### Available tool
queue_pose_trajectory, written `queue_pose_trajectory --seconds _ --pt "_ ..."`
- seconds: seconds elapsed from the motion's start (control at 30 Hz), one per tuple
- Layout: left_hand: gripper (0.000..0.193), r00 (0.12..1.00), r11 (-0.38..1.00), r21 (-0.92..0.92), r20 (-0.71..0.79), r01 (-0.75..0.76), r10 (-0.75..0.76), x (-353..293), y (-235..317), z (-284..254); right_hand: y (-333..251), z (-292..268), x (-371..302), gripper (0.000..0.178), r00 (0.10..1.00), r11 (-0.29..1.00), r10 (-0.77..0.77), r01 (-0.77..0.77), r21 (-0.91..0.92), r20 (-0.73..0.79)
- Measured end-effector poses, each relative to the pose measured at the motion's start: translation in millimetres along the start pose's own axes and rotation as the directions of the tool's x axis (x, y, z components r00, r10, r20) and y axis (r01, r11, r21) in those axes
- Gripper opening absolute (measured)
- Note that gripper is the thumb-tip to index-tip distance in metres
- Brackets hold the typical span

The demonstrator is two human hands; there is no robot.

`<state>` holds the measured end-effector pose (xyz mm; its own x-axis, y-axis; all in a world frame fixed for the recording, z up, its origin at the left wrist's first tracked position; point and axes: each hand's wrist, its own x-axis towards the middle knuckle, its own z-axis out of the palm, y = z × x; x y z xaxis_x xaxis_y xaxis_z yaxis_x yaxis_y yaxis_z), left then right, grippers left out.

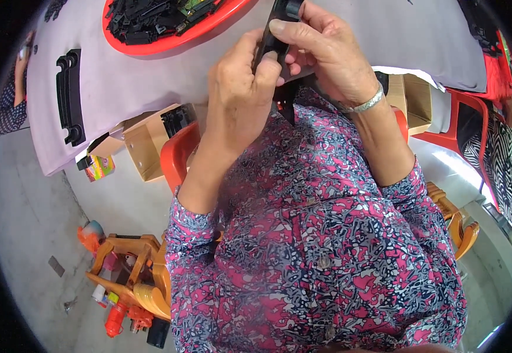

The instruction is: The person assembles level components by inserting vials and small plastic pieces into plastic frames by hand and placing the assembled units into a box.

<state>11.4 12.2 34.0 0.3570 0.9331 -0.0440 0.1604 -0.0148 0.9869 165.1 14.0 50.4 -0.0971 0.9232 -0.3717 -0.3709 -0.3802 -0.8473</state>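
Observation:
Between my hands is a long black plastic part (278, 42), tilted, with a rounded feature at its upper end. My left hand (241, 94) grips its lower left side, the thumb pressed on its face. My right hand (338, 56) holds it from the right, the thumb lying across it and the fingers curled behind. Part of the piece is hidden by my fingers and its top runs past the picture's edge. Beyond, on the cloth-covered table (221, 70), stands a red tray (150, 49) heaped with small black plastic pieces (150, 23).
Similar long black parts (71, 97) lie at the table's left. Below the edge are open cardboard boxes (141, 150), one holding black parts, and another box (412, 100) at right. A red chair (179, 153) and a wooden stool (132, 265) stand nearby. Other people are at both sides.

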Motion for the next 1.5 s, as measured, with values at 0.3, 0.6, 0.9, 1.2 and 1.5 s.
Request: queue_pose_trajectory --seconds 0.3,0.6,0.9,1.2,1.5 --pt "0.023 0.994 0.990 -0.093 0.038 0.110 -0.107 2.3 3.5 -1.1 0.9 -1.6 1.1 0.019 1.000 1.000 0.010 -0.010 0.003 0.010" --pt "0.024 0.988 0.988 -0.057 0.065 0.143 -0.139 9.7 1.8 -6.3 1.1 3.4 2.2 0.016 0.999 1.000 -0.020 0.020 -0.021 -0.034" --pt "0.023 0.989 0.993 0.015 0.091 0.119 -0.120 9.5 7.7 -9.6 -0.3 5.4 0.8 0.020 0.997 0.998 0.003 -0.008 -0.065 -0.071" --pt "0.039 0.913 0.971 0.238 0.397 -0.001 -0.096 13.6 12.3 -37.8 -1.3 3.5 0.2 0.018 0.999 0.999 0.045 -0.045 0.026 0.027" --pt "0.025 0.950 0.959 0.283 0.301 -0.005 -0.083 16.2 12.2 -31.1 1.5 2.8 6.5 0.019 1.000 0.999 -0.017 0.017 -0.049 0.006"
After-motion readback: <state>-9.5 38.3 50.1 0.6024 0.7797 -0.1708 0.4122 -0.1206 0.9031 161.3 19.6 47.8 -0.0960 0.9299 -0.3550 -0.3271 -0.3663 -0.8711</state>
